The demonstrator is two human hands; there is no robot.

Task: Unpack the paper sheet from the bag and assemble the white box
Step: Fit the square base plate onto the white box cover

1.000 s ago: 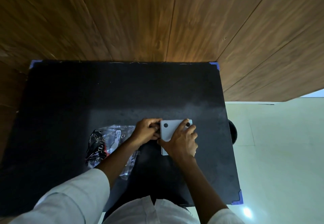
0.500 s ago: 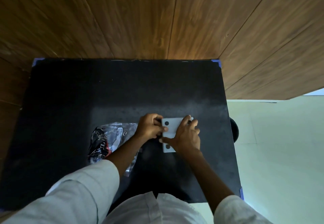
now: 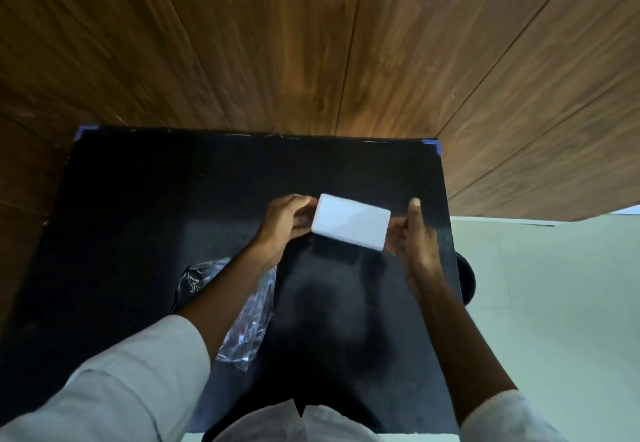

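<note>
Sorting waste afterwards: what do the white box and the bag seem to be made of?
White box: probably thin card or paper, matte, with flat faces and crisp edges; the frame is blurred, so this is uncertain. Bag: clear thin plastic film, glossy, crinkled with bright glints, with dark print at one end.

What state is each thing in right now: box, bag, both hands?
white box: closed up, lifted off the table, tilted, held by its two short ends.
plastic bag: lying crumpled on the black table, partly under the left forearm; contents cannot be made out.
left hand: gripping the box's left end.
right hand: fingers spread, touching the box's right end; blurred.
</note>
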